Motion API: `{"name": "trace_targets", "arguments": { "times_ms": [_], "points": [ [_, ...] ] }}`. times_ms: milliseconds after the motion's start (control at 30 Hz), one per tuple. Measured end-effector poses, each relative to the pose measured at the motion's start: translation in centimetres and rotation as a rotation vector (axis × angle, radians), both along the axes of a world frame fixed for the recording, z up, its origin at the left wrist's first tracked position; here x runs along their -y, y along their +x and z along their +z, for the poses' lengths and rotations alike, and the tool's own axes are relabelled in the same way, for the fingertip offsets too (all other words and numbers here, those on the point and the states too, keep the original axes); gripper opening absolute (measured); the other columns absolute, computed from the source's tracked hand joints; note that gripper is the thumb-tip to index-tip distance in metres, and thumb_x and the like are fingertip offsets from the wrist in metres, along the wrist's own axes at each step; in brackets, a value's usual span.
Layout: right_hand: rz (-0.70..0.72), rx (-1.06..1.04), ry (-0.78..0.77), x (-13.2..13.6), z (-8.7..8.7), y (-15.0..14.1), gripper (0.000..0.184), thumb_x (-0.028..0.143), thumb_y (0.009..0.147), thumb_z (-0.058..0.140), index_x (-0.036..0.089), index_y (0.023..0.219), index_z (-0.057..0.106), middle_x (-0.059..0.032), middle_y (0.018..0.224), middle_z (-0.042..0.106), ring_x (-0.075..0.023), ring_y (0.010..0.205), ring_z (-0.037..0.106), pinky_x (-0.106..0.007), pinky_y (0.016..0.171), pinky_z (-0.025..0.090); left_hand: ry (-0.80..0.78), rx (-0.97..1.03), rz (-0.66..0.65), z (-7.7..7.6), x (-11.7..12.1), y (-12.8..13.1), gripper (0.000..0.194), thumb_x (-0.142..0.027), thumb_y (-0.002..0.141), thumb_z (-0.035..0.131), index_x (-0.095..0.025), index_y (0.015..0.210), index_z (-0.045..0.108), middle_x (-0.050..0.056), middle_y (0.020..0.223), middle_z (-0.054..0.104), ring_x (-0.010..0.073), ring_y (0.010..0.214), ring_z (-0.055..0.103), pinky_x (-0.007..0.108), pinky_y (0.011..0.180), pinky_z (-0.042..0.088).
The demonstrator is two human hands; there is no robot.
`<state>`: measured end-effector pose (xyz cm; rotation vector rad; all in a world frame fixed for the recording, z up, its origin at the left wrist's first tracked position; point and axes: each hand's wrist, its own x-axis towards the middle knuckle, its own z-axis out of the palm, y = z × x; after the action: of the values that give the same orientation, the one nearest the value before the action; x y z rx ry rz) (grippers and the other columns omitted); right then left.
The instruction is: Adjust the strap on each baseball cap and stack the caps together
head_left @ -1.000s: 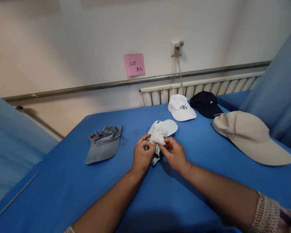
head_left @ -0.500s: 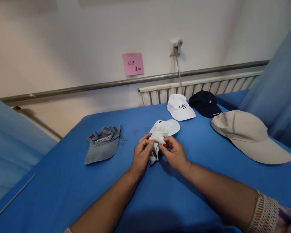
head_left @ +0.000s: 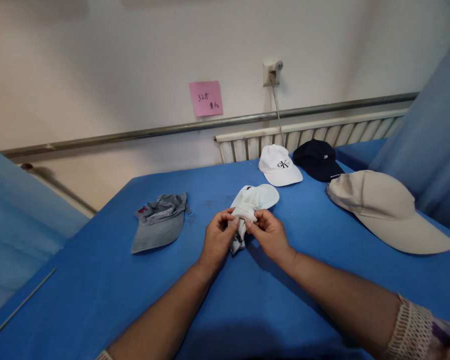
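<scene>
In the head view a pale, whitish baseball cap (head_left: 250,199) with a small dark emblem lies mid-table, its brim pointing away to the right and its back strap towards me. My left hand (head_left: 219,237) pinches the cap's back edge from the left, thumb against fingers. Opposite it, my right hand (head_left: 269,234) pinches the same edge by the strap. Between the fingertips the strap and its buckle are partly covered. A grey cap (head_left: 159,223) with a red patch lies to the left of my hands.
At the back stand a white cap (head_left: 279,166) with black letters and a navy cap (head_left: 317,159). A large beige cap (head_left: 388,210) rests at right. A thin stick (head_left: 22,303) lies far left on the blue-covered table (head_left: 97,280). Curtains (head_left: 22,225) hang on both sides.
Both hands keep their pinch on the pale cap. Its brim has shifted slightly right, and the metal buckle seen earlier between the fingers is now mostly covered.
</scene>
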<state>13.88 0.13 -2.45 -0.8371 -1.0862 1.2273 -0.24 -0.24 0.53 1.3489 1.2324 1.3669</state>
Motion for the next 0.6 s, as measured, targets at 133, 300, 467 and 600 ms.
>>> {"name": "trace_targets", "arguments": {
  "times_ms": [133, 300, 467, 600],
  "points": [
    [-0.013, -0.198, -0.116, -0.4, 0.3, -0.4, 0.034, 0.038, 0.066, 0.078, 0.021, 0.084, 0.055, 0.003, 0.076, 0.065, -0.0126, 0.064, 0.061, -0.027, 0.064, 0.051, 0.131, -0.258, -0.004, -0.1, 0.2, -0.3, 0.033, -0.034, 0.073, 0.073, -0.019, 0.097, 0.055, 0.012, 0.129, 0.056, 0.0239, 0.109, 0.06, 0.04, 0.092, 0.048],
    [-0.064, -0.307, -0.311, -0.1, 1.1, -0.1, 0.045, 0.043, 0.058, 0.084, 0.021, 0.077, 0.049, 0.002, 0.071, 0.066, -0.0129, 0.06, 0.063, -0.026, 0.058, 0.053, 0.328, -0.678, -0.005, -0.3, 0.7, -0.3, 0.029, -0.02, 0.073, 0.069, -0.02, 0.097, 0.053, 0.012, 0.132, 0.051, 0.0264, 0.122, 0.051, 0.044, 0.1, 0.044],
    [-0.007, -0.357, -0.487, 0.5, 1.6, 0.3, 0.042, 0.043, 0.062, 0.084, 0.019, 0.073, 0.051, 0.0004, 0.068, 0.065, -0.011, 0.06, 0.063, -0.023, 0.057, 0.053, 0.446, -0.798, 0.004, -0.5, 0.5, -0.6, 0.017, -0.014, 0.083, 0.057, -0.02, 0.097, 0.053, 0.011, 0.129, 0.053, 0.0228, 0.122, 0.051, 0.042, 0.102, 0.044],
    [0.063, -0.243, -0.63, 0.6, 2.0, 0.7, 0.035, 0.047, 0.073, 0.075, 0.017, 0.073, 0.056, 0.0052, 0.054, 0.054, -0.0074, 0.044, 0.051, -0.018, 0.039, 0.041, 0.537, -0.854, 0.026, -0.4, 0.1, -1.2, 0.017, -0.011, 0.083, 0.056, -0.02, 0.098, 0.055, 0.011, 0.126, 0.055, 0.0222, 0.119, 0.053, 0.041, 0.101, 0.044]
  ]
}}
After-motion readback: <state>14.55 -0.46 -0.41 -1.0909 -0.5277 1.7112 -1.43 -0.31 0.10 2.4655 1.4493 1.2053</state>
